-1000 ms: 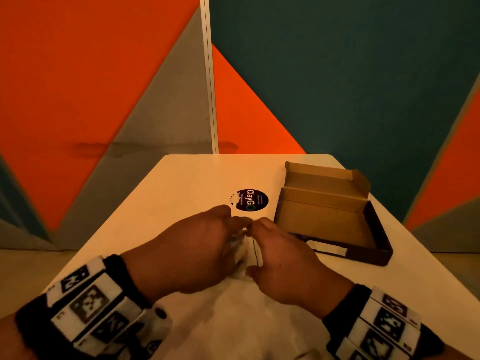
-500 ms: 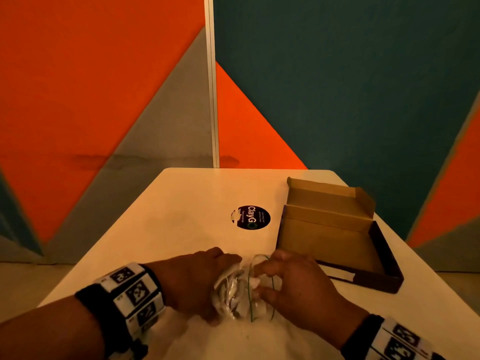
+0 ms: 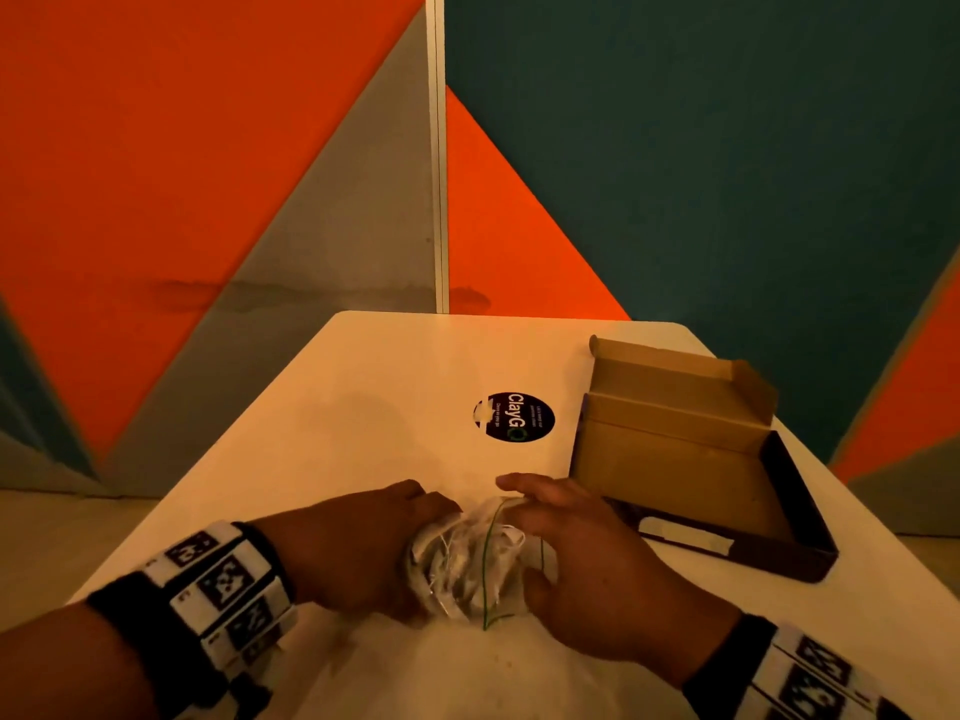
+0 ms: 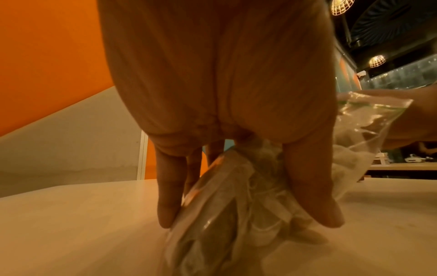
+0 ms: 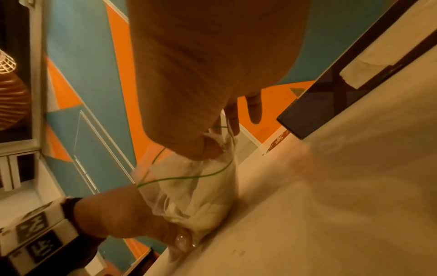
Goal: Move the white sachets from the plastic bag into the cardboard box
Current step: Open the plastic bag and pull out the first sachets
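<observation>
Here, plastic bag [image 3: 470, 558] of white sachets [image 3: 506, 537] clamped between both hands' curled fingers [image 4: 309, 186].

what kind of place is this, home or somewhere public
Probably public, perhaps a café or shared lounge: a white table bearing a ClayGo sticker, bold orange, teal and grey wall panels, and wire pendant lamps.

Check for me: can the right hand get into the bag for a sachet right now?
Probably yes. The right hand pinches the bag mouth open while the left hand grips its bottom; nothing blocks the opening.
</observation>
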The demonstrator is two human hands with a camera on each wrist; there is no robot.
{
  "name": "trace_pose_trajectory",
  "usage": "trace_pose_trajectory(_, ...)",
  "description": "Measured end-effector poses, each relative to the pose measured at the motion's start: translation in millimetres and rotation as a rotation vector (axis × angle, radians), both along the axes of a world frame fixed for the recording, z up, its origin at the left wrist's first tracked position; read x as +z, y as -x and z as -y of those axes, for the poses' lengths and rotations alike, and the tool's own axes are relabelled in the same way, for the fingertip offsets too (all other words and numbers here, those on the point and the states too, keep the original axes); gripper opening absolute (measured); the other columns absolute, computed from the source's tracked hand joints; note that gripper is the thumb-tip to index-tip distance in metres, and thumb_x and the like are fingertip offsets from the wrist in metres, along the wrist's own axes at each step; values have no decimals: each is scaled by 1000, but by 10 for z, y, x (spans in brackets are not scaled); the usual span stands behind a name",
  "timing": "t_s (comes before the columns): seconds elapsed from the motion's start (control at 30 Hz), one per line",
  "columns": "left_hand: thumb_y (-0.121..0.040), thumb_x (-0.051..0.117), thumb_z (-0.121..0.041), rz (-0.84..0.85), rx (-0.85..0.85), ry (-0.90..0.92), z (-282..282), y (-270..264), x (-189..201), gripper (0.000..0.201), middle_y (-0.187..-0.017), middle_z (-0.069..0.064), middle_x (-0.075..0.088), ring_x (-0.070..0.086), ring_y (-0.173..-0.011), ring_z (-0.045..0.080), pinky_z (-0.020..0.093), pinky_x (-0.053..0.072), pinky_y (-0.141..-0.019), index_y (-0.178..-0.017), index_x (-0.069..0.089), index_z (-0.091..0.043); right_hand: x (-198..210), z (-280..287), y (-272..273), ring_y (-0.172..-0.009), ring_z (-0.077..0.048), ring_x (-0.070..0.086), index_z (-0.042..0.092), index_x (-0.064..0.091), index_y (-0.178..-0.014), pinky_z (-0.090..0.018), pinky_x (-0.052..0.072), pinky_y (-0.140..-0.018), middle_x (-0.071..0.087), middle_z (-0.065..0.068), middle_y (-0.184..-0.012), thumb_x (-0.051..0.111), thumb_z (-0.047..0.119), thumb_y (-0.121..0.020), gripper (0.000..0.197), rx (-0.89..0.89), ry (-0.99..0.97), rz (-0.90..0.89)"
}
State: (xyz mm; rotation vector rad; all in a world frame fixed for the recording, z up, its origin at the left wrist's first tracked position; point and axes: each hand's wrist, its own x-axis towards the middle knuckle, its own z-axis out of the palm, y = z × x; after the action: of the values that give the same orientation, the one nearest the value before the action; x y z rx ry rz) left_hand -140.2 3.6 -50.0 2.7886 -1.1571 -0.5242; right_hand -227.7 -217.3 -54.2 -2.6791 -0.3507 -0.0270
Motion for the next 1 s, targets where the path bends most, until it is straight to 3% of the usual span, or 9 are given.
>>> trace_pose_trajectory(0.1, -72, 78, -59, 3, -7, 18, -26, 2, -18, 90, -137, -17, 42, 44, -121, 4, 28, 37, -112, -146, 29, -42, -35, -16, -29, -135, 0, 25, 49, 55, -128, -32, 27, -115, 30, 32, -149, 60, 53, -88, 41, -13, 51, 19)
trace_pose_trajectory(0.23, -71, 78, -60, 3, 6, 33, -125, -20, -28, 90, -137, -18, 42, 44, -121, 2, 26, 37, -112, -145, 30, -43, -23, 49, -54, -128, 4, 33, 49, 69, -110, -29, 36, -108, 43, 36, -140, 65, 41, -90, 22, -13, -44, 82)
trace_pose_trajectory(0.4, -66, 80, -62, 17, 61, 44, -279, -56, -79, 89, -131, -21, 45, 48, -117, 0, 24, 40, -109, -140, 33, -48, 63, 53, -16, -118, 10, 45, 41, 74, -102, -20, 41, -102, 54, 36, -127, 66, 39, -90, 15, -69, -184, 110)
trace_pose_trajectory(0.53, -62, 76, -68, 57, 94, 24, -367, -94, -117, 90, -130, -22, 45, 49, -117, 0, 27, 42, -109, -138, 32, -52, 126, 28, -8, -89, 11, 57, 39, 73, -97, -15, 47, -79, 66, 28, -96, 63, 45, -90, 13, -200, -296, 69)
trace_pose_trajectory(0.63, -63, 74, -71, 84, 122, 6, -416, -115, -150, 92, -132, -23, 44, 48, -119, 1, 28, 41, -110, -141, 29, -51, 165, -13, -2, -73, 0, 66, 36, 72, -91, -24, 56, -74, 69, 17, -81, 63, 46, -90, 14, -282, -346, -34)
trace_pose_trajectory(0.77, -65, 75, -68, 81, 137, 5, -397, -92, -154, 90, -132, -22, 43, 49, -119, 2, 27, 42, -109, -140, 28, -51, 141, -137, 17, -73, -11, 71, 31, 72, -94, -32, 63, -68, 71, 9, -86, 70, 31, -89, 5, -368, -565, -161)
trace_pose_trajectory(0.87, -67, 75, -67, 82, 140, 7, -399, -82, -163, 89, -135, -20, 42, 48, -120, 2, 27, 41, -110, -141, 29, -49, 154, -161, 18, -80, -17, 72, 39, 69, -102, -33, 63, -64, 70, 1, -99, 67, 13, -92, 27, -340, -753, -202)
trace_pose_trajectory(0.93, -67, 74, -68, 86, 138, 22, -408, -72, -171, 88, -135, -20, 43, 48, -120, 1, 26, 41, -110, -141, 29, -50, 165, -151, 12, -78, -17, 73, 48, 70, -101, -30, 62, -63, 68, 5, -104, 62, 10, -95, 40, -289, -725, -192)
trace_pose_trajectory(1.0, -69, 75, -65, 83, 143, 26, -405, -58, -169, 87, -135, -20, 43, 47, -119, 1, 25, 40, -110, -141, 29, -49, 176, -150, 8, -72, -15, 73, 45, 76, -92, -32, 63, -65, 69, 14, -102, 58, 8, -96, 41, -272, -684, -179)
